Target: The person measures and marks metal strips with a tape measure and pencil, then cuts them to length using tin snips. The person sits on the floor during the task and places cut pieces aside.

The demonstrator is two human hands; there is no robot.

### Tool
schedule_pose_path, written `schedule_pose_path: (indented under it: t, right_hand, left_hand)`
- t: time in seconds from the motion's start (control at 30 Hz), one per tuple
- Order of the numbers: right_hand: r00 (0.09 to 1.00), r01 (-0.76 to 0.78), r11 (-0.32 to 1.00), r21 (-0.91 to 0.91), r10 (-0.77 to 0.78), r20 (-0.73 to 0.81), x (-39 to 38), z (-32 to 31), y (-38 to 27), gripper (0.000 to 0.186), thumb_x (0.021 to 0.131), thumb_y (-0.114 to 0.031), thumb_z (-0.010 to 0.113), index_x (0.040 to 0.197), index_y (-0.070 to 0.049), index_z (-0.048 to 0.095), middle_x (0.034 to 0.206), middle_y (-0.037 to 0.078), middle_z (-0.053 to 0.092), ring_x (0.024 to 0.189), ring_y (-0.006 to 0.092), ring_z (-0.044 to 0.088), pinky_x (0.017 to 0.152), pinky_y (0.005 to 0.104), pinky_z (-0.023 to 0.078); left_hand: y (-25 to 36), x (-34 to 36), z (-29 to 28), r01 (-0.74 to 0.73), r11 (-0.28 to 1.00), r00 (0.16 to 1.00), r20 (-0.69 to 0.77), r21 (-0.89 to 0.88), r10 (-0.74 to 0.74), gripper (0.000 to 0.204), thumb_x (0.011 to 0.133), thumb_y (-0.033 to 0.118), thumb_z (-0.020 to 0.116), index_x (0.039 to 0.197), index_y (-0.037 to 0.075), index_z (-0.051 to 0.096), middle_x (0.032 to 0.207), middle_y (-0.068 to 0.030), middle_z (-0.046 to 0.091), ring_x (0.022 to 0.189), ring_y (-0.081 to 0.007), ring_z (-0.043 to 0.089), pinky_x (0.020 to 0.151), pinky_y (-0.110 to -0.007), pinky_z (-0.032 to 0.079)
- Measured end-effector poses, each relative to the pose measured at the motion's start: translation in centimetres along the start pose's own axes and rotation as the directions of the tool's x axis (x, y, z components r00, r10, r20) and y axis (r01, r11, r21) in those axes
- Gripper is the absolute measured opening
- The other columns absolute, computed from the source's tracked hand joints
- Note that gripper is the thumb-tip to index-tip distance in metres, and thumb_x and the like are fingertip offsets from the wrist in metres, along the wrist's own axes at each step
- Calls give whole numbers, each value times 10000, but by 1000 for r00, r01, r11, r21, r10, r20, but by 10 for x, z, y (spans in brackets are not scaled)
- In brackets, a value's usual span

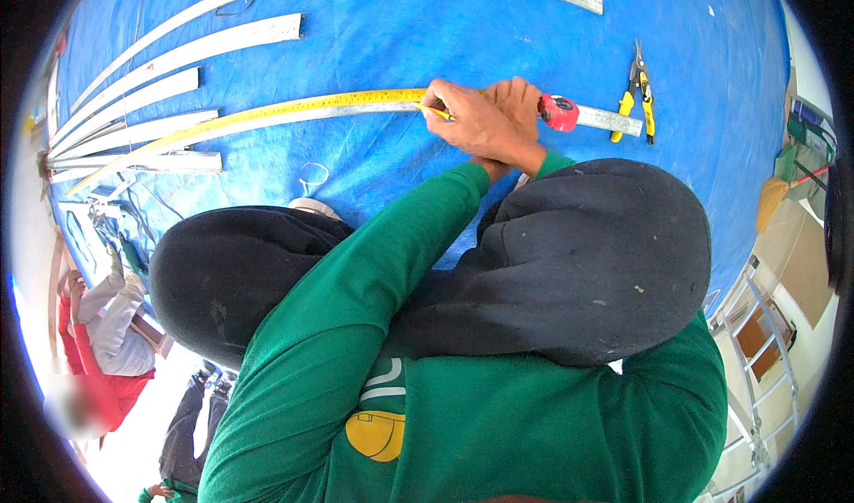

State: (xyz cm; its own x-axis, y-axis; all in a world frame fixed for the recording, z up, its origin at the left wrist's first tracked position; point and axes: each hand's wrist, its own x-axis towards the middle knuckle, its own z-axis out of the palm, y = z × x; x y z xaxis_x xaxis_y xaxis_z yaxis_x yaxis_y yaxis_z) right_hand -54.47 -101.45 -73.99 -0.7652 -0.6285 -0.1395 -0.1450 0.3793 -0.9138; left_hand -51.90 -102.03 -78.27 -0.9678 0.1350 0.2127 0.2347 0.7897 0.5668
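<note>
Metal strip (609,120) runs left-right, yellow tape blade (311,104) along its far edge. Wrists crossed over it: left hand (516,101) on top, grip unclear; right hand (469,116) just left of that. Red tape case (559,112) right of both; yellow pencil (436,111) pinched in right hand.

Bright light, edges strongly bowed

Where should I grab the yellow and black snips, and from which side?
Probably best by the yellow and black handles, coming from the side nearest you: they splay toward you, while the blades point away. The left handle appears to overlap the metal channel near its end.
</note>
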Motion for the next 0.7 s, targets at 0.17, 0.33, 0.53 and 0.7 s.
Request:
schedule_pose_path:
  t: [0.17,0.33,0.53,0.7]
  right_hand:
    - [1000,0,1000,-10,0,4,0,1,0,199,988,-202,666,1054,-27,598,996,229,721,942,432,704,857,486,542]
    - [999,48,999,-16,-49,-21,-1,2,1,202,982,-206,670,1059,-36,592,982,220,716,926,430,699,855,484,534]
    - [999,49,999,-22,-49,-24,-1,5,4,202,990,-224,660,1065,-47,595,988,217,712,930,429,695,854,487,531]
    - [998,62,998,-33,-63,-29,-1,4,4,205,984,-214,667,1073,-42,600,994,220,713,943,428,695,855,491,532]
  left_hand:
    - [0,-1,1,24,999,999,40,-46,-22,123,891,169,638,1008,137,618,1023,-97,585,998,-340,581,858,-499,434]
    - [0,0,0,18,998,999,49,-57,-15,135,889,172,641,1019,142,624,1024,-95,587,1005,-340,578,863,-509,433]
    - [-1,0,-2,3,997,998,55,-73,1,127,896,172,630,1015,132,613,1018,-103,583,1003,-344,576,869,-504,438]
    - [-2,0,-2,-9,997,1000,22,-74,11,114,903,167,620,1011,131,613,1015,-107,579,1001,-339,573,870,-504,436]
